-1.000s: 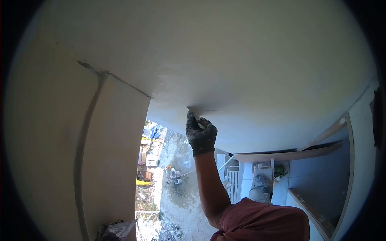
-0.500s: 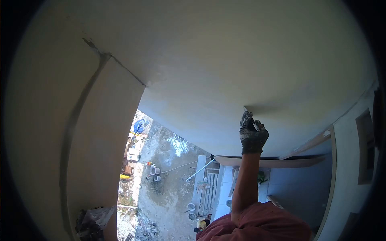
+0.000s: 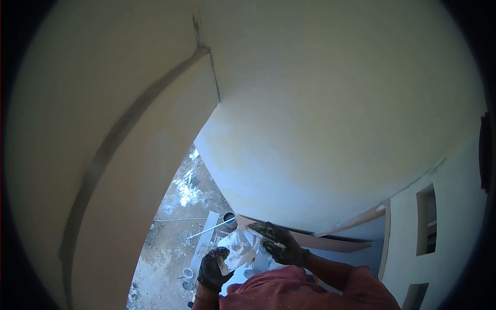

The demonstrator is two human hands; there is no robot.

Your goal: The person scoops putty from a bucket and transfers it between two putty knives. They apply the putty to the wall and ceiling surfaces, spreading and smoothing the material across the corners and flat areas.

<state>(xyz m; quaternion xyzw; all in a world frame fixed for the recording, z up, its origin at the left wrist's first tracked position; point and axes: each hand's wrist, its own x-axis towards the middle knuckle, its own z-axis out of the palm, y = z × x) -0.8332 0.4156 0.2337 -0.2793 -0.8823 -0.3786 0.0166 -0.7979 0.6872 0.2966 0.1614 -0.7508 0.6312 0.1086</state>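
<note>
My left hand [image 3: 213,269], in a dark, smeared glove, is closed on the near edge of a flat whitish putty board [image 3: 238,252] with smears on it. Just right of the board and slightly higher is my right hand [image 3: 285,248], gloved the same way. Its fingers are wrapped round a putty knife [image 3: 257,228], whose blade points left over the board's upper right side and carries grey material. Both hands are low, in front of my red shirt [image 3: 305,292]. The pale wall surface [image 3: 320,129] spreads above them.
At left, a wall panel [image 3: 139,170] carries a dark grey filled seam [image 3: 119,132]. Far below, the rough ground [image 3: 168,253] has several buckets, one dark bucket [image 3: 229,219] beside a pole. A ledge [image 3: 320,242] runs behind my right hand; openings [image 3: 426,219] pierce the right wall.
My right hand has come down from the wall surface to the board with the putty knife. My left hand and the board have entered the view. The view has swung left.
</note>
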